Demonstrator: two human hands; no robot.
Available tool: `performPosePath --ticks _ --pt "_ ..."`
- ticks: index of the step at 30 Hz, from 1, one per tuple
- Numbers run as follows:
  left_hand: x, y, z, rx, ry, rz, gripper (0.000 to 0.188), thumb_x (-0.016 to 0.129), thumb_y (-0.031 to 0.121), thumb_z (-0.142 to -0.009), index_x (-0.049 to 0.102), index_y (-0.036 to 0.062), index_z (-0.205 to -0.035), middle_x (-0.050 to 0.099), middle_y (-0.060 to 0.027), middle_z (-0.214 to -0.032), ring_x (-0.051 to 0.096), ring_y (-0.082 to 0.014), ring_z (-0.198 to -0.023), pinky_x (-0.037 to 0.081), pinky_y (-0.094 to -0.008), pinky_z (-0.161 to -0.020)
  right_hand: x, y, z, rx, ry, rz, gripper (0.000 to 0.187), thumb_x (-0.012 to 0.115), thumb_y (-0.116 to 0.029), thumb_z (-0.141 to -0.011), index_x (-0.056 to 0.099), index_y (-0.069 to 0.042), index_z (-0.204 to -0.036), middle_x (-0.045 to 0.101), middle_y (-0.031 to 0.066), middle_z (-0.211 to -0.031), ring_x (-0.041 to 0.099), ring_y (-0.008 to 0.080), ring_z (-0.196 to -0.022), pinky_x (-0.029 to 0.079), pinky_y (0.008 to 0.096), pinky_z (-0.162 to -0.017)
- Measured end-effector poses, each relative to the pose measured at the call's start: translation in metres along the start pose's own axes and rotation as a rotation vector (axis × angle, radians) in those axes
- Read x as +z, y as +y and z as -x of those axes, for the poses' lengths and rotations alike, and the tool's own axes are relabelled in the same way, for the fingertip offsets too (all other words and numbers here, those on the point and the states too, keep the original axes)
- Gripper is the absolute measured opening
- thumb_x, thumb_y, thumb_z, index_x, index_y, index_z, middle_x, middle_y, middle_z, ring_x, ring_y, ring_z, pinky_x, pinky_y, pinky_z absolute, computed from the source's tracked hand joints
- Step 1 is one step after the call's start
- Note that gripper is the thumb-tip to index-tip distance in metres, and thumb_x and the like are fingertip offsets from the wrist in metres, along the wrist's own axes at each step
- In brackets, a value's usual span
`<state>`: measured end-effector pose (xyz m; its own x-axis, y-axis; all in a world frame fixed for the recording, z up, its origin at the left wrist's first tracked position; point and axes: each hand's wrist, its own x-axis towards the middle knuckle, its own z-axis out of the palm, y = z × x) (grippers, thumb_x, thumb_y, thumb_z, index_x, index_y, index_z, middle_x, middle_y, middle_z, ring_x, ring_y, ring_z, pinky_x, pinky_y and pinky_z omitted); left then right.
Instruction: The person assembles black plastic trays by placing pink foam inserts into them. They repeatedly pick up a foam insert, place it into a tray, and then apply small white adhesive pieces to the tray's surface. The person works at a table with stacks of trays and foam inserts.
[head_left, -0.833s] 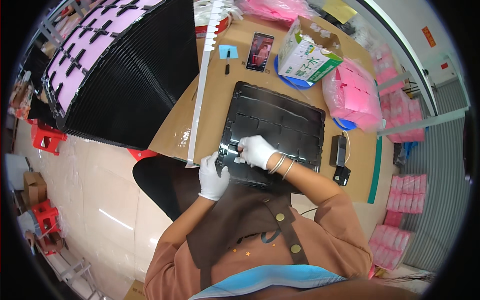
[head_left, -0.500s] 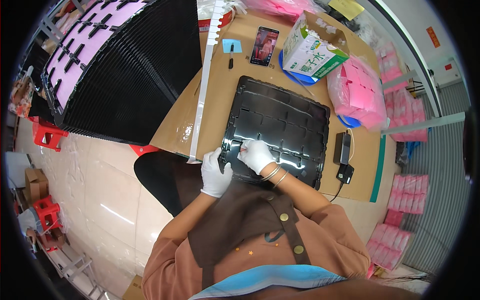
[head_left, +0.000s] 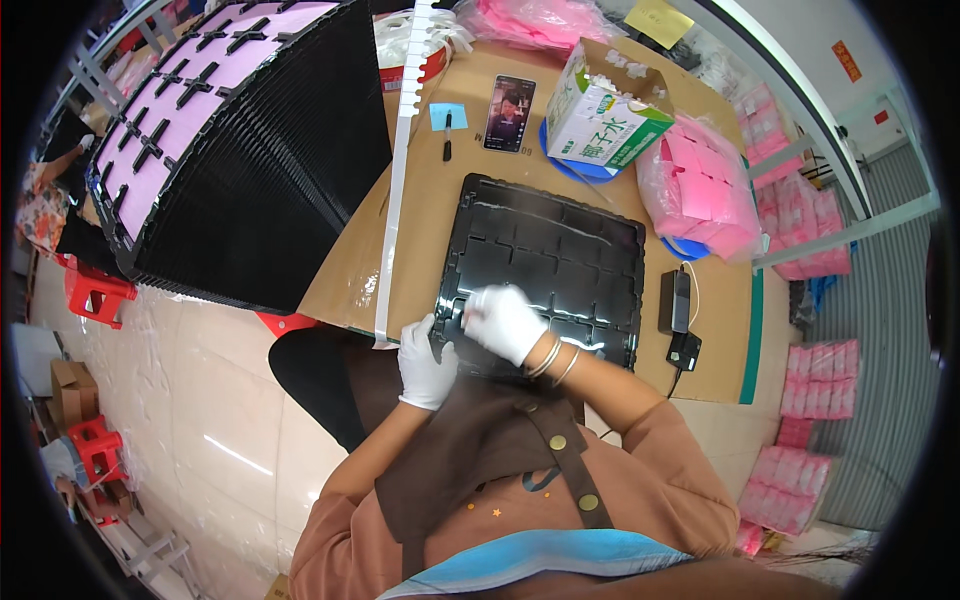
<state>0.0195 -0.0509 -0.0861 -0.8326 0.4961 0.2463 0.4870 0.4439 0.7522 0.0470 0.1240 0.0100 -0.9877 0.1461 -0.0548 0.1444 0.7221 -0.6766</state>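
A shallow black plastic tray (head_left: 545,270) with moulded compartments lies on the brown cardboard tabletop (head_left: 400,250) in front of me. My left hand (head_left: 428,368), in a white glove, grips its near left corner, with the thumb apart from the fingers. Over the near left compartments is my right hand (head_left: 506,324), also gloved, its fingers curled together and pointing down. Whatever those fingertips hold, if anything, is hidden. Two bangles circle the right wrist.
Left stands a tall stack of black trays (head_left: 270,150) with a lilac top layer. Beyond the tray are a phone (head_left: 509,114), a pen (head_left: 447,137) and a carton (head_left: 607,112). Bagged pink pieces (head_left: 700,190) and a black power adapter (head_left: 676,300) lie right.
My right hand has shifted slightly left and lifted a little over the tray. The left hand stays at the corner. The whole view has moved slightly.
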Motion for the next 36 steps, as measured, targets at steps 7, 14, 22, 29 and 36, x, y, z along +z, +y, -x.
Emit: performPosePath --ticks 7,14,22,29,36 --pt "-0.010 0.001 0.003 -0.006 -0.018 -0.036 0.057 0.068 0.010 -0.075 0.046 -0.0011 -0.126 0.050 -0.0203 -0.114 0.049 -0.0363 -0.108 0.042 -0.0436 -0.091 -0.244 0.023 -0.134 -0.191 1.040 -0.191 0.012 0.060 -0.003 -0.080 0.065 -0.001 -0.090 0.069 0.0135 -0.080 0.063 0.0269 -0.063 0.051 0.0352 -0.059" --pt "-0.008 0.002 0.003 -0.084 -0.068 0.068 0.053 0.068 0.011 -0.078 0.049 -0.0020 -0.126 0.049 -0.0207 -0.114 0.050 -0.0371 -0.108 0.042 -0.0424 -0.094 -0.358 0.133 -0.095 -0.008 0.837 0.475 0.043 0.061 -0.013 -0.078 0.062 -0.006 -0.120 0.066 0.0163 -0.111 0.063 0.0326 -0.104 0.049 0.0376 -0.091" --pt "-0.030 0.008 -0.005 -0.091 0.042 0.072 0.052 0.067 0.006 -0.078 0.048 0.0010 -0.127 0.045 -0.0132 -0.108 0.046 -0.0218 -0.085 0.044 -0.0327 -0.075 -0.281 0.248 0.034 0.584 0.548 0.688 0.055 0.075 -0.032 -0.071 0.063 -0.003 -0.116 0.060 0.0198 -0.119 0.059 0.0340 -0.110 0.047 0.0411 -0.095" --pt "-0.029 0.035 -0.030 -0.008 0.038 0.006 0.051 0.066 0.006 -0.079 0.049 0.0028 -0.127 0.043 -0.0129 -0.111 0.044 -0.0219 -0.090 0.042 -0.0347 -0.082 -0.257 0.221 0.029 0.557 0.744 0.688 0.037 0.070 -0.025 -0.074 0.065 -0.003 -0.103 0.062 0.0167 -0.114 0.060 0.0347 -0.103 0.049 0.0433 -0.087" --pt "-0.012 0.060 -0.051 0.017 0.013 0.110 0.045 0.065 0.004 -0.080 0.053 0.0030 -0.123 0.044 -0.0110 -0.109 0.046 -0.0180 -0.084 0.046 -0.0309 -0.076 -0.272 0.249 0.029 0.688 0.785 0.467 0.028 0.063 -0.033 -0.083 0.069 -0.006 -0.088 0.067 0.0202 -0.088 0.064 0.0388 -0.084 0.051 0.0462 -0.078"
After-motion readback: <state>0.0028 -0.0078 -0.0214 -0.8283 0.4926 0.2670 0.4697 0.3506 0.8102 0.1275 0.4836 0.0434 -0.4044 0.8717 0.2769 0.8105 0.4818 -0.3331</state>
